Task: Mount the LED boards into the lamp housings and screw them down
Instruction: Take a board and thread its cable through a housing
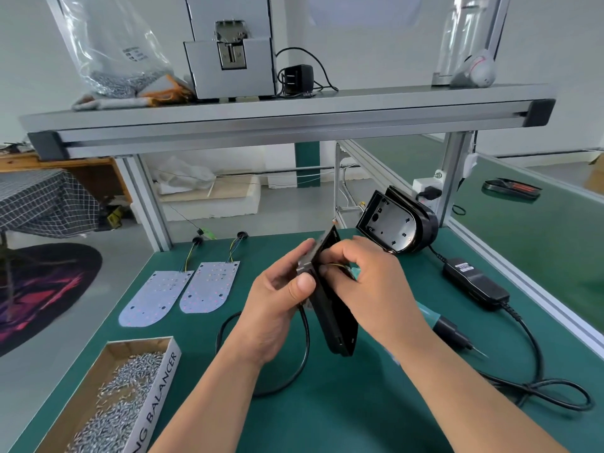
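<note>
A black plastic lamp housing with a rounded lower end is held edge-on above the green bench mat. The left hand clasps its back edge, thumb pressed on the rim. The right hand curls its fingertips into the open face, seemingly pinching thin yellow wires. Two flat white LED boards, rounded at one end and dotted, lie side by side on the mat left of the hands. Nearer, a cardboard box holds shiny metal screws.
</note>
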Tool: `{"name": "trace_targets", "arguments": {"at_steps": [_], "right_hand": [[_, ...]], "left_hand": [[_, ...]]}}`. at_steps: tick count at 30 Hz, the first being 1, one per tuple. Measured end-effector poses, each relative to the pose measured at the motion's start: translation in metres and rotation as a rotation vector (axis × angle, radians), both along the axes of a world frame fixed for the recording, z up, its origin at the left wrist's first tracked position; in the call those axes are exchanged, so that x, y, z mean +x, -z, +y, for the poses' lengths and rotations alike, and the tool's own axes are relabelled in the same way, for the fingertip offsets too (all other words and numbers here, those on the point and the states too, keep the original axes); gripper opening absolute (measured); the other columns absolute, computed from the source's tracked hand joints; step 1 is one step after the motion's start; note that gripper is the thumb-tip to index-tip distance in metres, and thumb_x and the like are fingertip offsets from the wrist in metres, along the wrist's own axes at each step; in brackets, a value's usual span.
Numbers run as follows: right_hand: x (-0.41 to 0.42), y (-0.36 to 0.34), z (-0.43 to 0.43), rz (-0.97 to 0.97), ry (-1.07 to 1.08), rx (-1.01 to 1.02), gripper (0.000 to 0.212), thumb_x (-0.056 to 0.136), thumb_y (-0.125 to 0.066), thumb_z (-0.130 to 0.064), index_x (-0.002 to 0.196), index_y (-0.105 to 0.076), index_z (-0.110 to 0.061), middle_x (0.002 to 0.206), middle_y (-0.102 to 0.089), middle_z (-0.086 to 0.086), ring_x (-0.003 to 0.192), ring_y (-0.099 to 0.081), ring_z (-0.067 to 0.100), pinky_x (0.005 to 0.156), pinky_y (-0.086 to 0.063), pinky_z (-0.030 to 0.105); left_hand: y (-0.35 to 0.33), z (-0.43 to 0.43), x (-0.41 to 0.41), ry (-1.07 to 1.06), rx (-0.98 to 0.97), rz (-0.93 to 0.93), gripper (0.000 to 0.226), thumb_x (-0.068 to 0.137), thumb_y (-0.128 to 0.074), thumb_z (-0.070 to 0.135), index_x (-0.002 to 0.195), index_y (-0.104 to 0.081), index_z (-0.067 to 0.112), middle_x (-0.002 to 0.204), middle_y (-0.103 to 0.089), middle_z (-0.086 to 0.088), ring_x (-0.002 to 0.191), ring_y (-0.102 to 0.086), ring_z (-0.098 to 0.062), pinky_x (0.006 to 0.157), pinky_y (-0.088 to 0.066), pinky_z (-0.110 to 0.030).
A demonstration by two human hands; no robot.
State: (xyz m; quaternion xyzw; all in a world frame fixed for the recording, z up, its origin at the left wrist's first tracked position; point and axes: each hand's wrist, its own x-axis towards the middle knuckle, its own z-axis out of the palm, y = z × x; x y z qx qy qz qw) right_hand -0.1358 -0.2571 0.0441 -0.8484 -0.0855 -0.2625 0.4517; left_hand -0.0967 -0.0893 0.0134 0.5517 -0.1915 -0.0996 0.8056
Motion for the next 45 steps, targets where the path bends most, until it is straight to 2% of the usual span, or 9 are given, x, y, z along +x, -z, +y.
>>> {"name": "trace_targets", "arguments": {"at_steps": [2, 8, 13, 16, 21, 24, 28, 35, 45], "right_hand": [[0.0, 0.0, 0.003, -0.023, 0.019, -0.049, 0.016, 0.093, -0.076, -0.016, 0.093, -0.077, -0.031, 0.092, -0.065, -0.038, 0.108, -0.063, 0.013, 0.1, -0.05, 0.044], [0.004, 0.002, 0.002, -0.129, 0.091, -0.158, 0.014, 0.09, -0.077, -0.009, 0.081, -0.075, -0.019, 0.073, -0.07, -0.008, 0.074, -0.062, 0.013, 0.127, -0.026, 0.032], [-0.001, 0.004, 0.001, -0.012, 0.014, 0.013, 0.015, 0.091, -0.08, -0.019, 0.098, -0.073, -0.031, 0.092, -0.069, -0.031, 0.102, -0.066, 0.005, 0.105, -0.052, 0.045], [-0.002, 0.003, -0.003, 0.081, -0.029, 0.187, 0.024, 0.093, -0.081, -0.018, 0.107, -0.071, -0.034, 0.099, -0.078, -0.021, 0.102, -0.072, 0.0, 0.097, -0.057, 0.037], [-0.003, 0.006, -0.004, -0.015, -0.014, 0.118, 0.019, 0.089, -0.08, -0.007, 0.086, -0.08, -0.025, 0.089, -0.076, -0.018, 0.097, -0.07, 0.008, 0.114, -0.043, 0.036], [0.001, 0.006, -0.003, 0.008, -0.014, 0.214, 0.027, 0.084, -0.083, -0.006, 0.078, -0.077, -0.031, 0.099, -0.069, -0.012, 0.102, -0.066, 0.007, 0.091, -0.044, 0.013], [0.005, 0.005, -0.006, 0.05, -0.065, 0.162, 0.024, 0.086, -0.084, -0.013, 0.084, -0.082, -0.036, 0.103, -0.072, -0.012, 0.12, -0.056, 0.004, 0.094, -0.037, 0.009], [0.001, 0.014, -0.01, 0.084, -0.053, 0.238, 0.02, 0.092, -0.08, -0.018, 0.097, -0.081, -0.037, 0.102, -0.078, -0.014, 0.105, -0.071, 0.008, 0.096, -0.055, 0.042], [0.008, 0.012, -0.016, 0.125, -0.218, 0.312, 0.017, 0.085, -0.074, -0.021, 0.097, -0.085, -0.026, 0.12, -0.075, -0.005, 0.118, -0.069, 0.02, 0.103, -0.053, 0.058]], "left_hand": [[0.001, -0.001, 0.0, 0.0, 0.024, -0.016, 0.113, 0.05, -0.103, 0.058, 0.146, -0.063, 0.016, 0.142, -0.069, -0.016, 0.132, -0.063, -0.036, 0.108, -0.05, -0.041], [0.003, -0.003, 0.001, -0.003, 0.104, -0.106, 0.098, 0.061, -0.099, 0.059, 0.145, -0.066, 0.022, 0.147, -0.066, -0.01, 0.141, -0.059, -0.031, 0.11, -0.052, -0.035], [0.002, 0.003, 0.006, -0.035, 0.116, -0.144, 0.087, 0.062, -0.099, 0.06, 0.14, -0.071, 0.032, 0.145, -0.068, -0.007, 0.138, -0.061, -0.024, 0.105, -0.051, -0.031], [0.003, 0.002, 0.007, -0.063, 0.142, -0.164, 0.084, 0.061, -0.098, 0.061, 0.136, -0.073, 0.035, 0.143, -0.069, -0.004, 0.136, -0.063, -0.021, 0.106, -0.05, -0.034], [0.002, -0.001, 0.001, -0.065, 0.19, -0.216, 0.079, 0.066, -0.096, 0.06, 0.137, -0.072, 0.036, 0.146, -0.066, -0.002, 0.141, -0.058, -0.02, 0.118, -0.043, -0.042], [0.0, -0.002, 0.0, -0.067, 0.199, -0.24, 0.083, 0.068, -0.096, 0.057, 0.141, -0.07, 0.029, 0.148, -0.064, -0.006, 0.142, -0.057, -0.024, 0.122, -0.042, -0.048], [0.002, -0.003, 0.001, -0.098, 0.178, -0.187, 0.092, 0.06, -0.098, 0.062, 0.139, -0.07, 0.025, 0.144, -0.067, -0.006, 0.138, -0.061, -0.022, 0.119, -0.046, -0.045], [0.001, -0.003, 0.001, -0.103, 0.172, -0.213, 0.079, 0.061, -0.099, 0.058, 0.132, -0.073, 0.035, 0.14, -0.071, 0.0, 0.131, -0.066, -0.014, 0.096, -0.056, -0.02], [0.005, -0.008, 0.0, -0.173, 0.28, -0.242, 0.078, 0.065, -0.093, 0.047, 0.137, -0.068, 0.031, 0.135, -0.072, 0.007, 0.13, -0.064, -0.015, 0.109, -0.052, -0.055]]}}
